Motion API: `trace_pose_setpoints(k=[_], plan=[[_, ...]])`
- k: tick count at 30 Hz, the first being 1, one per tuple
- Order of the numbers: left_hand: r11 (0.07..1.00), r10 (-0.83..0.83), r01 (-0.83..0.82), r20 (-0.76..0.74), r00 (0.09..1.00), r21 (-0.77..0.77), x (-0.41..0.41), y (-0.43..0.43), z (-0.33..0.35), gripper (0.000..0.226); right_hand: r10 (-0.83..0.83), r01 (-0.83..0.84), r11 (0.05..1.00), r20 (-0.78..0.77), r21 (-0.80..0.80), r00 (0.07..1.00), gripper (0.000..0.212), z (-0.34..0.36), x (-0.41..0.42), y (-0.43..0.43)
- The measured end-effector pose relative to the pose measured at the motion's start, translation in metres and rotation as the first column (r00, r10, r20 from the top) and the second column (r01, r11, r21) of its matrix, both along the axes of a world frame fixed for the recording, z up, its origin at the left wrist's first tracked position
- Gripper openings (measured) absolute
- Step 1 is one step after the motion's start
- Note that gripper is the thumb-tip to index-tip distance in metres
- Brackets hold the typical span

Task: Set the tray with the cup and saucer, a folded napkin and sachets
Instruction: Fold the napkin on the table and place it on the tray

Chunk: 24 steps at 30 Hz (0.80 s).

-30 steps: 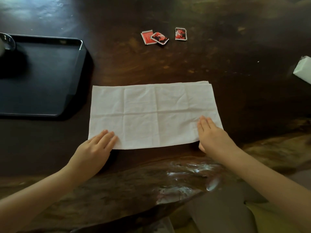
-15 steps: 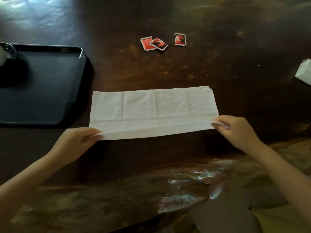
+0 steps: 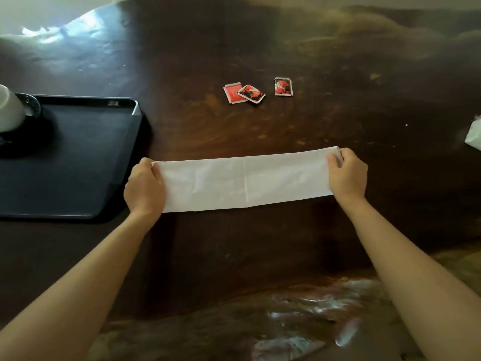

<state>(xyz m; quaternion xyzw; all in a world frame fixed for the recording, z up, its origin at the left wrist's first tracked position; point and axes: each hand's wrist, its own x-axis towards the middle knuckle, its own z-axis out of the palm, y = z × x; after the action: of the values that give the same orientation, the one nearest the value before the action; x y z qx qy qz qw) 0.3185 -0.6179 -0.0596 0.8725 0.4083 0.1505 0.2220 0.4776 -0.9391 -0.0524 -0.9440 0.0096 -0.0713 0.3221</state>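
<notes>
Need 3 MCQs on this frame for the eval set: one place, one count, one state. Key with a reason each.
1. Where is the tray relative to the napkin?
A. To its left
B. To its right
C. Under it

2. How many sachets lie on the table?
A. Two
B. Three
C. Five

3. What is the napkin's state?
A. Lying untouched
B. Held at one end only
C. Held at both ends as a long folded strip

Key:
1 A: the tray lies beyond the napkin's left end.
2 B: two sachets overlap and a third lies apart to their right.
3 C: the left hand and the right hand each grip an end of the narrow strip.
</notes>
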Motion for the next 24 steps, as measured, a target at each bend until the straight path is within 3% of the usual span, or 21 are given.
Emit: trace_pose_setpoints(k=[6, 13, 15, 17, 18, 20, 22, 24], plan=[[0.984, -0.035, 0.065, -0.175, 0.984, 0.168, 0.011, -0.003, -0.005, 0.026, -0.042, 0.065, 0.934, 0.072, -0.351, 0.996, 0.021, -0.026, 0.0, 0.005], [0.992, 0.0, 0.027, -0.212, 0.977, 0.125, 0.013, -0.007, 0.007, 0.034, -0.041, 0.089, 0.879, 0.112, -0.469, 0.993, 0.026, -0.022, -0.003, 0.01], [0.968, -0.021, 0.071, -0.205, 0.978, 0.241, 0.009, -0.015, 0.011, 0.046, -0.011, 0.091, 0.882, 0.171, -0.462, 0.985, 0.036, -0.01, -0.003, 0.019], [0.919, -0.176, 0.202, -0.107, 0.979, 0.339, 0.011, -0.041, 0.014, 0.047, 0.233, -0.151, 0.937, 0.239, -0.316, 0.943, 0.039, 0.0, -0.012, 0.049], [0.889, -0.295, 0.304, -0.08, 0.952, 0.343, 0.016, -0.056, 0.013, 0.047, 0.407, -0.354, 0.904, 0.224, -0.242, 0.886, 0.039, 0.002, -0.019, 0.07], [0.851, -0.449, 0.463, -0.115, 0.886, 0.248, 0.03, -0.081, 0.005, 0.047, 0.677, -0.659, 0.721, 0.017, -0.217, 0.735, 0.043, -0.003, -0.041, 0.113], [0.876, -0.433, 0.464, -0.206, 0.877, 0.133, 0.037, -0.086, -0.009, 0.048, 0.724, -0.738, 0.601, -0.184, -0.305, 0.665, 0.047, -0.018, -0.058, 0.139], [0.902, -0.366, 0.417, -0.309, 0.878, 0.114, 0.033, -0.078, -0.029, 0.051, 0.7, -0.712, 0.573, -0.209, -0.405, 0.683, 0.05, -0.034, -0.064, 0.144]])
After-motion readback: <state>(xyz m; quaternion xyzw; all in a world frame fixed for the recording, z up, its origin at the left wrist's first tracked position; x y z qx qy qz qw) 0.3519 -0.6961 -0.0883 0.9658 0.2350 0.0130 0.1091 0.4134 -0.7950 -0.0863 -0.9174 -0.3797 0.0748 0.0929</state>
